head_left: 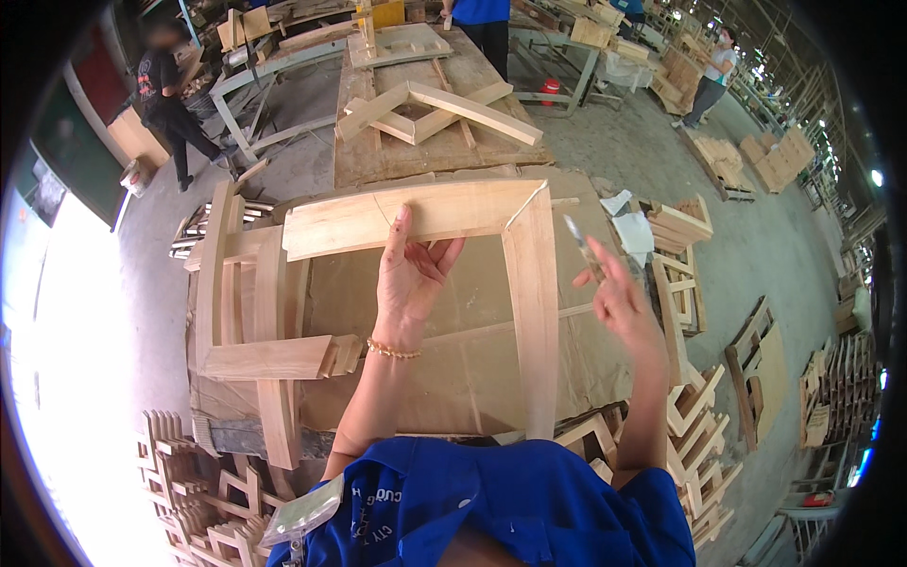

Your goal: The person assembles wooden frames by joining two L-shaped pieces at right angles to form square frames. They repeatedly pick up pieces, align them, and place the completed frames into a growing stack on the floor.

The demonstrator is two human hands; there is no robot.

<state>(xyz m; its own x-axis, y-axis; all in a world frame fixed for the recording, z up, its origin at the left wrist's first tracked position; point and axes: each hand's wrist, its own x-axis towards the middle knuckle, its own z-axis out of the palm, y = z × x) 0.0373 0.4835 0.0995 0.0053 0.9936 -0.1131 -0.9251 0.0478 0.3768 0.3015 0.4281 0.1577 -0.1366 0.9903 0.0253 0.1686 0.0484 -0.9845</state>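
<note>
My left hand (416, 274) grips the top bar of a pale L-shaped wooden frame piece (444, 210), thumb on its face and fingers at the lower edge. At the bar's right end a mitred corner joins a leg (534, 321) that runs down toward my body. A whitish line shows along that joint. My right hand (624, 302) is closed around a small tool (578, 241) with a narrow, pale, blade-like tip. It is raised just right of the corner, apart from the wood. Whether the tool is a knife or a brush I cannot tell.
Cardboard (453, 369) covers the bench under the piece. More joined wooden frames (269, 302) lie at the left, and several are stacked at lower left and right (699, 444). A farther bench (378, 161) carries crossed wooden pieces. Other people stand in the background.
</note>
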